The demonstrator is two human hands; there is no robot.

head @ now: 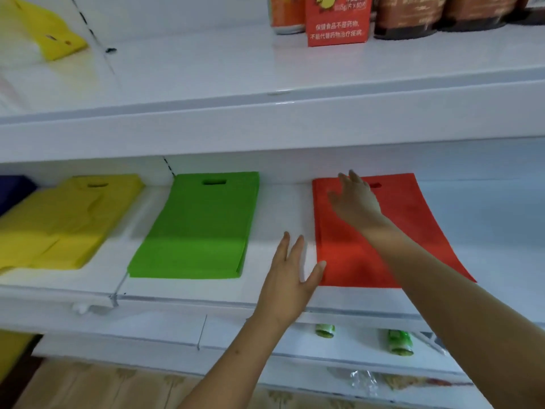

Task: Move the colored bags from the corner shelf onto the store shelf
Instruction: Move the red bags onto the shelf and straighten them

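Observation:
A flat stack of red bags lies on the white store shelf, right of centre. My right hand is spread over its far left part with straight fingers, near the handle cut-out. My left hand is open beside the stack's near left corner, thumb touching the edge. A green stack lies flat to the left on the same shelf. Yellow bags lie further left, beyond a shelf divider, with a dark blue stack at the far left edge.
On the upper shelf sit another yellow bag at left and a red carton, a can and brown pouches at right. Green bottles lie on the shelf below. Bare white shelf lies right of the red stack.

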